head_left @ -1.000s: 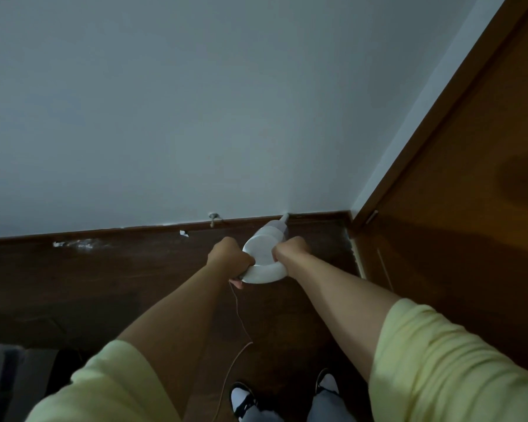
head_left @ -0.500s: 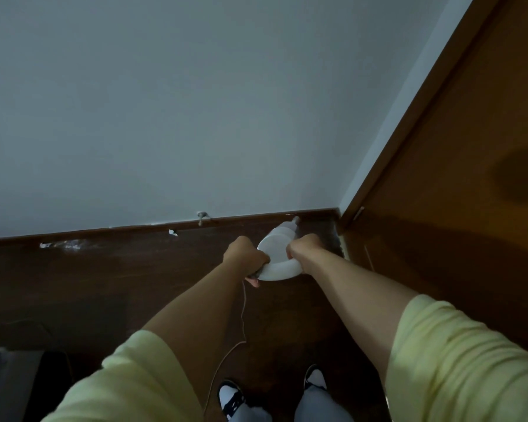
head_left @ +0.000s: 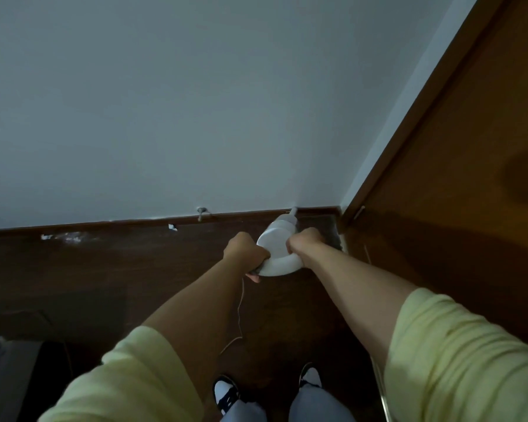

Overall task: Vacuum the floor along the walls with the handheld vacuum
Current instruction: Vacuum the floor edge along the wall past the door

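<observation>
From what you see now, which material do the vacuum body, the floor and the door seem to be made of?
Vacuum: probably plastic, smooth white matte shell with rounded moulded shape. Floor: looks like dark brown wood or laminate, with a faint sheen. Door: likely wood or veneer, warm brown, smooth satin surface; grain is too dim to confirm.

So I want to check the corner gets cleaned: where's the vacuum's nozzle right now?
In the head view the handheld vacuum, gripped by both hands, points its nozzle at the skirting board, right of centre, just left of the corner by the wooden door.
</observation>
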{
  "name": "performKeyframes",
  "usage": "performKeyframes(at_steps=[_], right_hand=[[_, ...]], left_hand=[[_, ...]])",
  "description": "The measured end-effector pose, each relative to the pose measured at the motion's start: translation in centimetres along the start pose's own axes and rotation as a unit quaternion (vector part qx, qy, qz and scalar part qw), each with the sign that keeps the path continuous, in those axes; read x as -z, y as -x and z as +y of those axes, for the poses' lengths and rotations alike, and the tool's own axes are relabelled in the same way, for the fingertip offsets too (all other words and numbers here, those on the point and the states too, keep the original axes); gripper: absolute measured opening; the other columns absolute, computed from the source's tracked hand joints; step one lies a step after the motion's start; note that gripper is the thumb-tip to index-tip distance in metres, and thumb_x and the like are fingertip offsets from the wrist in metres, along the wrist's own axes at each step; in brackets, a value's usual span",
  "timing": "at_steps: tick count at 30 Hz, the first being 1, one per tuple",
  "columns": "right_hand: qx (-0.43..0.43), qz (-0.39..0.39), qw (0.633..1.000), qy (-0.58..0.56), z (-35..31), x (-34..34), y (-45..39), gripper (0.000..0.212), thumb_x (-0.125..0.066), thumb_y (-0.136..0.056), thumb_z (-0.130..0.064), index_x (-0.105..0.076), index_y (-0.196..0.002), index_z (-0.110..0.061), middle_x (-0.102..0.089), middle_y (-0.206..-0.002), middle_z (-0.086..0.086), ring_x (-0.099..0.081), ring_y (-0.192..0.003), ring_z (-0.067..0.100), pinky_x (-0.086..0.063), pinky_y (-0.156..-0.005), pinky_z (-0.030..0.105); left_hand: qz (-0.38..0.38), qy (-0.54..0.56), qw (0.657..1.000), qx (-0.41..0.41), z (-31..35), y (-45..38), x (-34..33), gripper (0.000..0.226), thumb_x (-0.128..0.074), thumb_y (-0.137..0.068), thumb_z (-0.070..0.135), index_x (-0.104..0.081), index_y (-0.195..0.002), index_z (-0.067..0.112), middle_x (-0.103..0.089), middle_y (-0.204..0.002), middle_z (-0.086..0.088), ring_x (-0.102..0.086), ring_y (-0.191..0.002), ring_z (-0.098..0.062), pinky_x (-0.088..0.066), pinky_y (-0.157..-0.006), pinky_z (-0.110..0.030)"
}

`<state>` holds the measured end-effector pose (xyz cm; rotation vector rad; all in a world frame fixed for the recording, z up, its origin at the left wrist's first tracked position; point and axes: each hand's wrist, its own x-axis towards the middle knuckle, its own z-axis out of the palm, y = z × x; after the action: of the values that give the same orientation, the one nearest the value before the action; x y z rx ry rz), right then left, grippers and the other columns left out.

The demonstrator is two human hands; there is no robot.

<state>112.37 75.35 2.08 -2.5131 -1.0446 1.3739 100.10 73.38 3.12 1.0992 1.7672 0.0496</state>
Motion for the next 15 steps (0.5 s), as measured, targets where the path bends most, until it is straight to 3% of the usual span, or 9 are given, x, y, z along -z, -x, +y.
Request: performKeyframes(at_steps=[3, 6, 9, 12, 15], right_hand=[[-0.007, -0.008, 1.000, 0.004, 0.11, -0.19, 0.03, 0.032, -0.051, -0.094, -0.011, -0.054, -0.126, -0.006, -0.058, -0.123, 0.015, -0.059, -0.110, 0.027, -0.048, -0.083, 0.033], [-0.011, -0.010, 1.000, 0.000, 0.22, -0.22, 0.10, 0.032, -0.051, -0.094, -0.012, -0.053, -0.125, -0.008, -0.058, -0.120, 0.014, -0.059, -0.107, 0.025, -0.046, -0.077, 0.031], [-0.011, -0.008, 1.000, 0.006, 0.19, -0.19, 0.05, 0.031, -0.051, -0.095, -0.014, -0.053, -0.126, -0.009, -0.058, -0.120, 0.013, -0.059, -0.107, 0.024, -0.043, -0.075, 0.030], [-0.009, -0.010, 1.000, 0.009, 0.03, -0.24, -0.11, 0.031, -0.051, -0.095, -0.014, -0.054, -0.125, -0.007, -0.059, -0.121, 0.014, -0.059, -0.108, 0.026, -0.046, -0.080, 0.032], [-0.011, -0.006, 1.000, 0.023, -0.18, -0.20, -0.03, 0.032, -0.051, -0.095, -0.015, -0.053, -0.125, -0.007, -0.058, -0.122, 0.014, -0.059, -0.108, 0.026, -0.043, -0.075, 0.032]], left_hand=[[-0.004, -0.008, 1.000, -0.007, -0.21, 0.22, -0.09, 0.030, -0.058, -0.087, 0.011, -0.058, -0.103, -0.014, -0.064, -0.064, -0.025, -0.056, -0.027, -0.015, -0.045, -0.033, -0.020], [-0.012, -0.002, 1.000, -0.006, -0.16, 0.26, -0.19, 0.034, -0.059, -0.088, 0.011, -0.056, -0.110, -0.014, -0.063, -0.067, -0.021, -0.056, -0.026, -0.014, -0.044, -0.031, -0.019], [-0.012, 0.003, 1.000, -0.010, -0.04, 0.25, -0.22, 0.032, -0.059, -0.088, 0.011, -0.056, -0.110, -0.013, -0.067, -0.084, -0.028, -0.055, -0.026, -0.013, -0.041, -0.030, -0.017], [-0.011, -0.001, 1.000, -0.014, -0.04, 0.10, -0.35, 0.032, -0.058, -0.088, 0.011, -0.056, -0.109, -0.014, -0.067, -0.082, -0.029, -0.055, -0.025, -0.013, -0.042, -0.031, -0.017], [-0.011, 0.000, 1.000, -0.015, -0.06, -0.23, -0.38, 0.031, -0.058, -0.089, 0.011, -0.057, -0.107, -0.014, -0.068, -0.090, -0.031, -0.055, -0.025, -0.014, -0.044, -0.032, -0.019]])
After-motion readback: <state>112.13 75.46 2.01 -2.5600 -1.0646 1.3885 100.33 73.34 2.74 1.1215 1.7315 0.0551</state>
